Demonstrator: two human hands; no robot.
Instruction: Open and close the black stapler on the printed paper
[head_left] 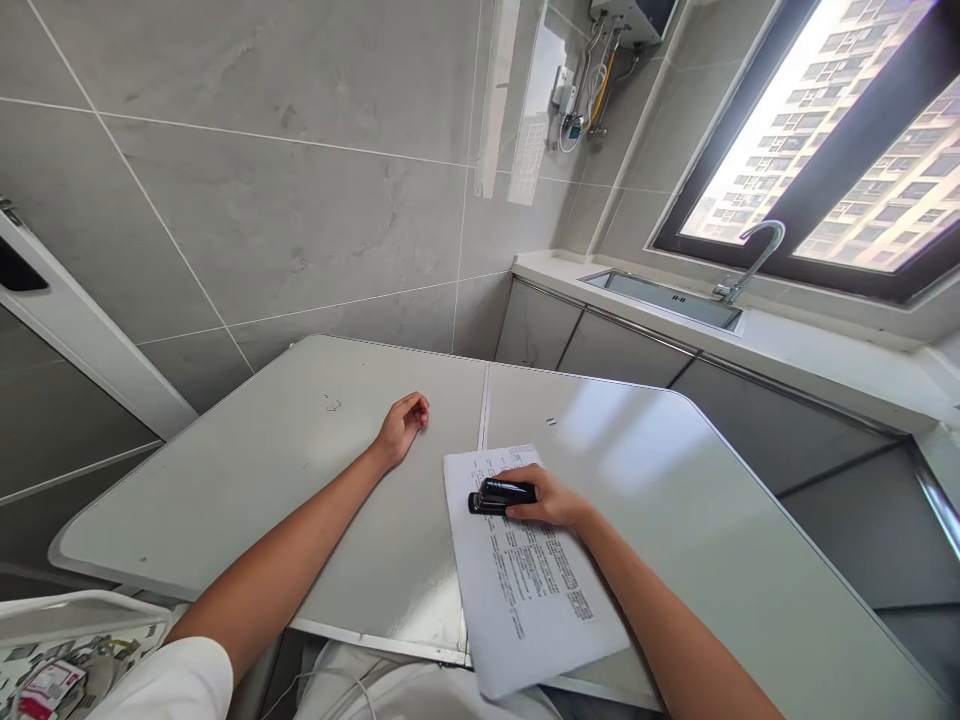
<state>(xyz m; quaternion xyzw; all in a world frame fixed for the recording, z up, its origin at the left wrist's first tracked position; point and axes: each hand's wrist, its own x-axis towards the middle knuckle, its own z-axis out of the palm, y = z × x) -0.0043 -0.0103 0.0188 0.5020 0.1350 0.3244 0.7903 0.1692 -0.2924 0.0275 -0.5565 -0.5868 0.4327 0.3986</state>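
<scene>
My right hand [553, 497] is wrapped round a black stapler [496, 494], its fingers on the far side and thumb on the near side. The stapler lies sideways over the upper part of a stack of printed paper [499, 620], its nose pointing left. The stack rests on the table at a slant, its near end hanging over the front edge. To the left, apart from the paper, my left hand [403, 428] rests on the tabletop with its fingers curled in. Nothing shows in it.
The white table [225, 480] has a seam down its middle. Small staples [551, 421] and dark bits [332, 403] lie on it. A white basket [82, 610] with packets stands at lower left. Behind right are a counter with a sink [675, 300], a tap [757, 255] and a window.
</scene>
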